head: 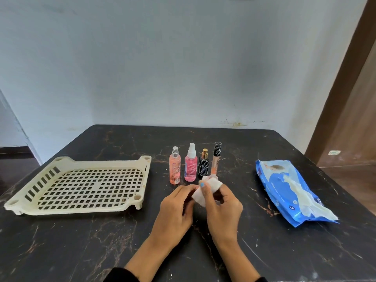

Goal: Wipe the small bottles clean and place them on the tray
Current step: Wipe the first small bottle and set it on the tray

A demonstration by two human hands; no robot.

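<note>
Both hands meet over the middle of the dark table and hold a folded white wipe (206,190) between them. My left hand (177,206) pinches its left side. My right hand (222,206) curls round its right side, thumb on top. Something small and dark shows between the right fingers; I cannot tell what it is. Just behind the hands a row of small bottles stands upright: an orange spray bottle (175,168), a pink spray bottle (190,166), a black bottle with a gold top (203,166) and a tall thin tube (216,157). The cream slotted tray (67,210) lies at the left, holding nothing.
A blue pack of wet wipes (284,186) lies at the right of the table with a wipe hanging out of its opening. A pale wall runs along the table's far edge, and a brown door frame (345,78) stands at the right.
</note>
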